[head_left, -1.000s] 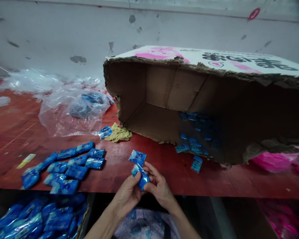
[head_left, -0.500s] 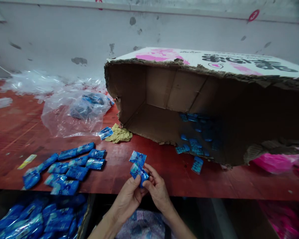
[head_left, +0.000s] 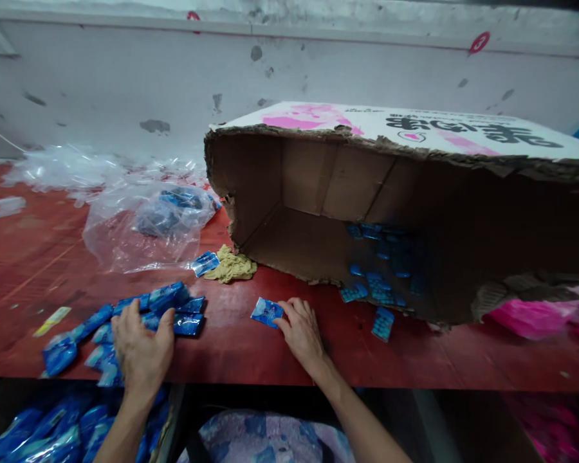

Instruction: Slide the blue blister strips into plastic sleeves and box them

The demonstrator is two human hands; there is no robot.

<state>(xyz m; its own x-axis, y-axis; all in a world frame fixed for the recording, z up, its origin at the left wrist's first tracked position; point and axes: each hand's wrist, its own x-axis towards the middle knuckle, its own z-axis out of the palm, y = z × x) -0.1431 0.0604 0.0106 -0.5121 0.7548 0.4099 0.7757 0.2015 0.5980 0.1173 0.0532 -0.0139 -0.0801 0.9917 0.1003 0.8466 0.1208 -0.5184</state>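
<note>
My left hand (head_left: 141, 344) lies palm down on a pile of rolled blue packets (head_left: 174, 308) at the front left of the red table (head_left: 251, 354), fingers spread over them. My right hand (head_left: 301, 328) rests on the table with its fingertips touching a single flat blue sachet (head_left: 266, 312). A torn cardboard box (head_left: 390, 206) lies on its side behind, open toward me, with several small blue sachets (head_left: 381, 283) inside and at its mouth.
A clear plastic bag (head_left: 149, 222) holding blue packets lies at the left, with a tan rag (head_left: 231, 265) and one sachet (head_left: 205, 263) beside the box. A bin of blue packets (head_left: 43, 431) sits below the table edge. Pink bags (head_left: 531, 315) lie at right.
Both hands held one blue packet together near the table edge. Now they have parted: the left went to the pile at left, the right reached forward to the flat sachet.
</note>
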